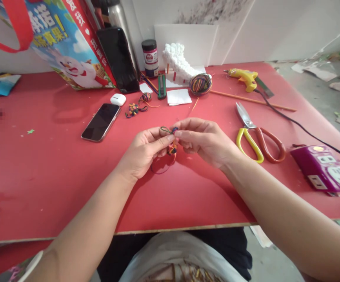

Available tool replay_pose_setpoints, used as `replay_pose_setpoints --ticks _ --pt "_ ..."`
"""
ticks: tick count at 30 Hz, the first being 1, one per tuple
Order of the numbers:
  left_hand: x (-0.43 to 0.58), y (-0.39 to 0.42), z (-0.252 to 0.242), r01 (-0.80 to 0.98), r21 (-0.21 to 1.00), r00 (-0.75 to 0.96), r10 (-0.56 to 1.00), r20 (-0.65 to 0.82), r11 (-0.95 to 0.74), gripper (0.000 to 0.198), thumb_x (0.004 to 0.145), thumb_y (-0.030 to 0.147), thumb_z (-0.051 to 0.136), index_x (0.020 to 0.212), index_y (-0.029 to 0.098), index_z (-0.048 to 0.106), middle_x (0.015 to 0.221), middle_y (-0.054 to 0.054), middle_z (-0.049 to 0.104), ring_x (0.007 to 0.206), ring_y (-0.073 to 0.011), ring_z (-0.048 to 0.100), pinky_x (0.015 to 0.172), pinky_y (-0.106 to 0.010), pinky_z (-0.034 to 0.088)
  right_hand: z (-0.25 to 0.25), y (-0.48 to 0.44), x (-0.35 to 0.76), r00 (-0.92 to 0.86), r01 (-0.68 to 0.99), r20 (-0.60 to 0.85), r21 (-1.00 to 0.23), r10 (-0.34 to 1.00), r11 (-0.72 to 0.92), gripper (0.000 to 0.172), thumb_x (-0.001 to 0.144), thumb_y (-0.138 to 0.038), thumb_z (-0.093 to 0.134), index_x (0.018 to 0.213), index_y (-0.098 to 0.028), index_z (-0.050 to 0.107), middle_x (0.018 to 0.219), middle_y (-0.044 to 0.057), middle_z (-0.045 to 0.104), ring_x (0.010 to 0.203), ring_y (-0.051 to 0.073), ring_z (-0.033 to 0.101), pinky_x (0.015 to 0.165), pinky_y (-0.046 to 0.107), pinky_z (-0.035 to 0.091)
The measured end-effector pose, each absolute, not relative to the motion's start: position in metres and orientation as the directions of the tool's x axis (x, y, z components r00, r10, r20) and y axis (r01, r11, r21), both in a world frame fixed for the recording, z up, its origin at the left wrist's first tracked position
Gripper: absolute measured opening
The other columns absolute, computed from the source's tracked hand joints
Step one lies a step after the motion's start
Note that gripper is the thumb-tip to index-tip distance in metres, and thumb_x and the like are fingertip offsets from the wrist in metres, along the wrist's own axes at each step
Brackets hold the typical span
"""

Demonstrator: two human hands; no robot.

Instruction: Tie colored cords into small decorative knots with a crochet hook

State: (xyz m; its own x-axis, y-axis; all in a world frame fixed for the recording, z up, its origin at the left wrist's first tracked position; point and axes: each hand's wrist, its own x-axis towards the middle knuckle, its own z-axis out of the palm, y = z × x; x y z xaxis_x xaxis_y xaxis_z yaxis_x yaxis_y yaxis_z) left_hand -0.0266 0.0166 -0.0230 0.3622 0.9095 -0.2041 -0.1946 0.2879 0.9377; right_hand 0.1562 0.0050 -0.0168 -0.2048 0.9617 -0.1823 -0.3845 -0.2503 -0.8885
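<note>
Between my two hands is a small knotted piece of multicoloured cord (pixel 172 148), with a dark loop at its top and a loose strand curling below. My left hand (pixel 149 148) pinches it from the left, thumb and forefinger closed near the loop. From the right, my right hand (pixel 203 139) pinches the same piece close to its upper knot. Fingertips hide part of the knotting. A thin orange strand runs from near my right fingers up toward a ball of multicoloured cord (pixel 200 84). Beyond my hands lies another knotted cord piece (pixel 133 110).
Scissors (pixel 248 127), a glue gun (pixel 243 77) with its cable and a purple power strip (pixel 325 166) lie right on the red table (pixel 187 199). A phone (pixel 101 122), earbud case (pixel 118 99), jar (pixel 150 58), white model (pixel 178 60) and gift bag (pixel 66 43) stand farther back.
</note>
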Motion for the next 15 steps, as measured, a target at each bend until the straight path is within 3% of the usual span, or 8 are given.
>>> replay_pose_setpoints --ticks 4,15 --pt "-0.0265 0.0161 -0.0217 -0.204 0.94 0.377 0.908 -0.183 0.274 0.034 0.067 0.038 0.098 0.08 0.016 0.074 0.072 0.0 0.066 0.061 -0.0083 0.054 0.055 -0.022 0.041 -0.0179 0.0059 0.1553 -0.198 -0.384 -0.167 -0.894 0.966 -0.233 0.03 0.064 -0.031 0.097 0.074 -0.015 0.073 0.06 -0.003 0.063 0.052 0.007 0.05 0.045 0.02 0.037" --pt "-0.0254 0.014 -0.0183 -0.154 0.958 0.394 0.905 -0.163 0.24 0.04 0.071 0.046 0.097 0.08 0.017 0.071 0.069 0.002 0.063 0.056 -0.0076 0.05 0.053 -0.023 0.04 -0.022 0.0074 0.1565 -0.202 -0.383 -0.198 -0.885 0.959 -0.264 0.029 0.063 -0.028 0.095 0.075 -0.016 0.071 0.058 -0.003 0.062 0.051 0.009 0.054 0.045 0.02 0.04"
